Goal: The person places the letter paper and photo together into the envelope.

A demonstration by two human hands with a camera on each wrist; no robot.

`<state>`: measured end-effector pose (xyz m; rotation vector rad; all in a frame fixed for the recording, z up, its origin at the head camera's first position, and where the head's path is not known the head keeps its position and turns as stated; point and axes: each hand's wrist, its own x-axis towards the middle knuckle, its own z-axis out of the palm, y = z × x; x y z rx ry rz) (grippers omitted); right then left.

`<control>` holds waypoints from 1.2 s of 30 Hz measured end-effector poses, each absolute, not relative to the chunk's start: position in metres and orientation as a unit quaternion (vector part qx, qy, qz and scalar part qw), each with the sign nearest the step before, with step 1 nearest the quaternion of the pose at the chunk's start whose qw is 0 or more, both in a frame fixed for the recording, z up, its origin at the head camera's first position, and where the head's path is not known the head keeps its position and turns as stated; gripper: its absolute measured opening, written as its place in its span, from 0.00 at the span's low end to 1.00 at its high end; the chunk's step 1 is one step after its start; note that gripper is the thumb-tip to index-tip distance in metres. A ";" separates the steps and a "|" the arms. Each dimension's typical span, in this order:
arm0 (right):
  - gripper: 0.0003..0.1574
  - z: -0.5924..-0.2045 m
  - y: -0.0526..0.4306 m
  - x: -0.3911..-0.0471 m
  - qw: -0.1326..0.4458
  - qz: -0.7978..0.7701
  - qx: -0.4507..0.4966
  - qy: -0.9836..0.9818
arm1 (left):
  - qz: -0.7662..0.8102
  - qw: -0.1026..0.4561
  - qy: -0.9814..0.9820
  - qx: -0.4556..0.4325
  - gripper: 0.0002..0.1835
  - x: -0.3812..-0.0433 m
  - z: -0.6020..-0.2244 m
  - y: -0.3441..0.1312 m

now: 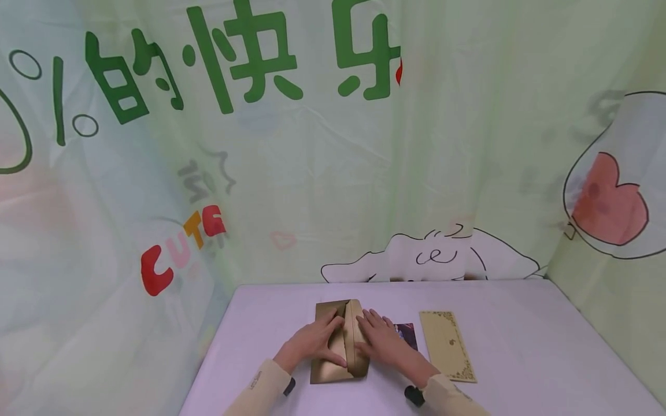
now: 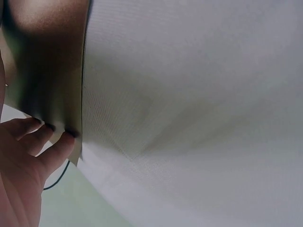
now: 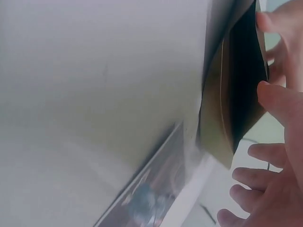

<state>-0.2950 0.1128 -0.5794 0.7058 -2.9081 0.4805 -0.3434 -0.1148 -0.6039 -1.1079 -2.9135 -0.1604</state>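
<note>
A gold-brown paper envelope (image 1: 333, 374) lies on the table, its long flap (image 1: 356, 332) on the right side. My left hand (image 1: 312, 341) rests across the envelope body, thumb and forefinger spread beside the opening. Several fingertips (image 2: 68, 138) touch the envelope near its far end in the left wrist view. My right hand (image 1: 385, 342) lies over the flap with its fingers extended. In the right wrist view the envelope mouth (image 3: 244, 71) gapes dark, with the right thumb at its edge and the other fingers (image 3: 255, 177) apart from the paper.
A dark printed picture card (image 1: 407, 334) lies partly hidden under the right hand. Further right is a cream card (image 1: 446, 345) with a decorated border. The table has a pale lilac cover (image 1: 525, 341). Printed curtains (image 1: 333, 190) hang behind it and at both sides.
</note>
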 end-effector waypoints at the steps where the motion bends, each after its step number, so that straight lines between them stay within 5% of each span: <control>1: 0.42 -0.579 0.115 -0.295 0.056 0.157 0.225 -0.960 | -0.051 0.011 -0.934 -0.354 0.55 -0.344 -0.604 -0.115; 17: 0.43 -0.593 0.176 -0.301 0.072 0.163 0.155 -0.972 | -0.067 0.024 -0.931 -0.359 0.53 -0.343 -0.607 -0.117; 26: 0.47 -0.592 0.197 -0.303 0.010 0.141 0.090 -0.986 | -0.073 0.021 -0.930 -0.359 0.53 -0.344 -0.605 -0.116; 36: 0.39 -0.592 0.202 -0.301 -0.012 0.124 0.093 -0.988 | -0.079 0.014 -0.931 -0.356 0.53 -0.346 -0.608 -0.117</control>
